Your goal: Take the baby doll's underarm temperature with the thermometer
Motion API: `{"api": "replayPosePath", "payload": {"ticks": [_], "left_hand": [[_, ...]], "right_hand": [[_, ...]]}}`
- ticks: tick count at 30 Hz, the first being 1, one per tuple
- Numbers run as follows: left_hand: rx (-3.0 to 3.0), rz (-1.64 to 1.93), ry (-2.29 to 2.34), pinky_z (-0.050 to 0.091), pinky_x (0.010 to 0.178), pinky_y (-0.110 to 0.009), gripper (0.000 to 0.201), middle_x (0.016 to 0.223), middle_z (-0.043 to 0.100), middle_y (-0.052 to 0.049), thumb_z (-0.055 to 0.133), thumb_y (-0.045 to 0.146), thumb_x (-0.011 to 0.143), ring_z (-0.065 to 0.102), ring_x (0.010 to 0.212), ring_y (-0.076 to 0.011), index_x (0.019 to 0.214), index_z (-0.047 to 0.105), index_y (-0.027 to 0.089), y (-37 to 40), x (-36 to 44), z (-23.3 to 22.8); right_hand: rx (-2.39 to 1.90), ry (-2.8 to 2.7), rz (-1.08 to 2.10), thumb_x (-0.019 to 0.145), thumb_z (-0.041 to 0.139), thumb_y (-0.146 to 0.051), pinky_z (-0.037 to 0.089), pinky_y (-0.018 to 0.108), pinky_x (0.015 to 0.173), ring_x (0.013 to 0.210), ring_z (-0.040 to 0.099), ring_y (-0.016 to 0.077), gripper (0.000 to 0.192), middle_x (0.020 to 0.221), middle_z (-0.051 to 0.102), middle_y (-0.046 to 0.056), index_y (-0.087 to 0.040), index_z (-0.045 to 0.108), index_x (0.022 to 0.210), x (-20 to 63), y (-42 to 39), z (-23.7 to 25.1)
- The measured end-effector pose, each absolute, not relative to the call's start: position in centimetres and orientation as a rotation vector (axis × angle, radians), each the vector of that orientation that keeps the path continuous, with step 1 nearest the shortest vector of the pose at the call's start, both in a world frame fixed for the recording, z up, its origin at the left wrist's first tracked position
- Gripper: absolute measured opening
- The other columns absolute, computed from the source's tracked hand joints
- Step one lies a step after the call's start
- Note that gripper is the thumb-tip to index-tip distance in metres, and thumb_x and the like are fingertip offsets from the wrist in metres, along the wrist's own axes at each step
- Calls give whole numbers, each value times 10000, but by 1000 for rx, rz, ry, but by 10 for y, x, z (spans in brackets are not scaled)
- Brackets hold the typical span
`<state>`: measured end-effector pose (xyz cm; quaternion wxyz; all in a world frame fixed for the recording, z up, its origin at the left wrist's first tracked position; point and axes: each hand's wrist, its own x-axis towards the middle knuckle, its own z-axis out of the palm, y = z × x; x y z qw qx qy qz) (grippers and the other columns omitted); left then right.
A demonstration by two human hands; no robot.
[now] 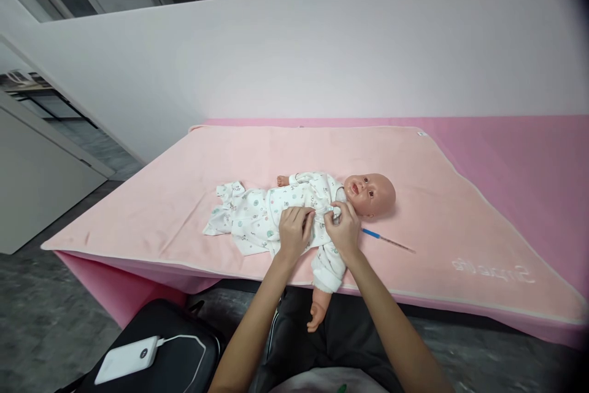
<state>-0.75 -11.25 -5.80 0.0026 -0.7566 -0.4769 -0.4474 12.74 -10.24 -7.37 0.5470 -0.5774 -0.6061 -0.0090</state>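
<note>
Right hand (pixel 342 224) pinched, thumb to forefinger, I hold a bit of the white patterned cloth garment (pixel 251 209) near the doll's neck in the head view. Left hand (pixel 293 230) sits just beside it on the chest, fingers curled inward; its fingertips meet the cloth, but I cannot tell whether they grip it. The bald, tan plastic baby doll (pixel 375 194) lies on its back across a soft peach-pink blanket (pixel 368 148), head to my right, its near arm reaching over the edge of the desk (pixel 515 160), which is draped in brighter pink. Just to the right of my right wrist lies a slim blue-handled stick (pixel 389 240) with a thin brownish shaft.

Working this cloth well, I judge, calls for light fingertip pinches, with both hands close together so the fabric between them is slack. I should smooth it flat on the chest, avoid tugging at the neck, and hold my right forearm clear of that stick.
</note>
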Motion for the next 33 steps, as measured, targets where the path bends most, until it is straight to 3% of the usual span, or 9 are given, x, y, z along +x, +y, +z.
{"api": "replayPosePath", "payload": {"ticks": [18, 25, 33], "left_hand": [[-2380, -1404, -1515, 383, 781, -339, 170, 856, 642, -52, 444, 241, 909, 542, 833, -194, 931, 606, 193, -114, -7, -58], [-2386, -1351, -1492, 377, 853, -352, 284, 1034, 621, -74, 526, 300, 862, 540, 955, -216, 1124, 583, 205, -117, -5, -55], [-2360, -1311, -1505, 378, 845, -347, 239, 1047, 608, -72, 514, 275, 868, 539, 953, -207, 1079, 609, 216, -117, -4, -55]], "right_hand": [[-1401, -1465, 14, 841, 423, -221, 447, 293, 700, 781, 578, 190, 209, 837, 618, 61, -179, 597, 949, 130, -104, -76], [-1250, -1617, -116, 850, 429, -210, 484, 295, 759, 1013, 582, 209, 358, 1157, 566, 118, -210, 551, 1187, 127, -111, -71], [-1168, -1716, 17, 879, 413, -214, 472, 251, 707, 882, 610, 161, 178, 1045, 626, 76, -194, 583, 926, 126, -113, -66]]}}
